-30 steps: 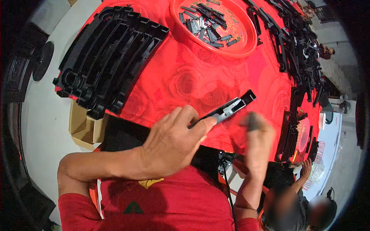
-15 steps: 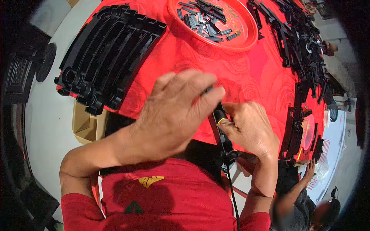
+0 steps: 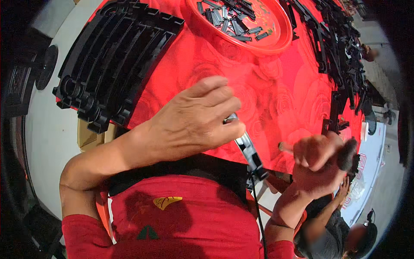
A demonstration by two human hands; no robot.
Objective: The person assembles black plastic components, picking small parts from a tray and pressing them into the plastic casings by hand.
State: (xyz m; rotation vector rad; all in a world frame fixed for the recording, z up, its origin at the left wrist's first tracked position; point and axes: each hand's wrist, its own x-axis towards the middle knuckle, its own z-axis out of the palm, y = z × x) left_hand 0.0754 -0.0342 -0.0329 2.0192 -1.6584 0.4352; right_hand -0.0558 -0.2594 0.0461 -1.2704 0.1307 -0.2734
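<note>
My left hand is closed round a narrow, curved black plastic part, whose shiny lower end slants down past the table's near edge. To its right, my right hand is closed and blurred by motion. It grips a tool with a pale, rod-like end on one side and a dark, blunt end on the other; the blur hides its exact kind. The right hand is apart from the black part.
Curved black plastic frames lie stacked at the table's left. A red round tray holds small dark pieces at the back. Black parts are heaped along the right edge. A co-worker's hand is at lower right. A thin cable hangs before me.
My right hand has moved right, away from the curved black part, and the tool in it now shows. My left hand's raised fingers have closed round the part.
</note>
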